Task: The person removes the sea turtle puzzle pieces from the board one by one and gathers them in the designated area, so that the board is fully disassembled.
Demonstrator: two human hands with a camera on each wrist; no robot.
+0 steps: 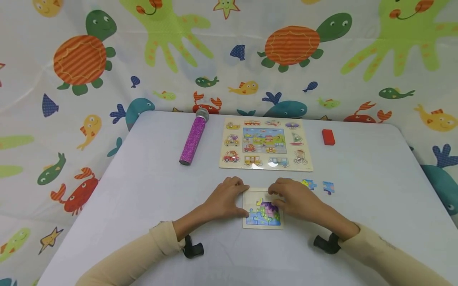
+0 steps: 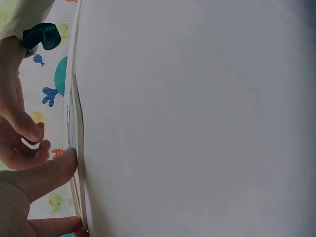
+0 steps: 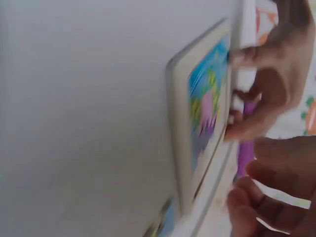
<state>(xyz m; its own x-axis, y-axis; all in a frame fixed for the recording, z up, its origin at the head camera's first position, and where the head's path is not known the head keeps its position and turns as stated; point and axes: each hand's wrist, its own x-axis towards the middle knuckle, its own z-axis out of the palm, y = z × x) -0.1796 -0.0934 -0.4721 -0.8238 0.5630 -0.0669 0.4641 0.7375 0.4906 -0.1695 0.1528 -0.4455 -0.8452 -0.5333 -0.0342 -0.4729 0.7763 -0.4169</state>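
A small square wooden jigsaw puzzle (image 1: 262, 227) lies on the table with several purple, green and blue pieces (image 1: 262, 216) fitted in its lower and right part; bare wood shows at its upper left. My left hand (image 1: 223, 200) rests against its left side, thumb and finger spread along the edge, and the left wrist view shows the thumb (image 2: 59, 165) straight at the rim. Over the upper right corner hovers my right hand (image 1: 295, 198), its fingers loosely bent. A gap shows between its thumb and fingers in the left wrist view, with no piece visible there.
Two loose jigsaw pieces (image 1: 328, 187) lie right of the puzzle, beside my right hand. Behind stands a larger wooden vehicle puzzle board (image 1: 265, 165), with a glittery purple microphone (image 1: 193, 139) to its left and a red block (image 1: 328, 137) to its right. A sea-animal curtain hangs behind the table.
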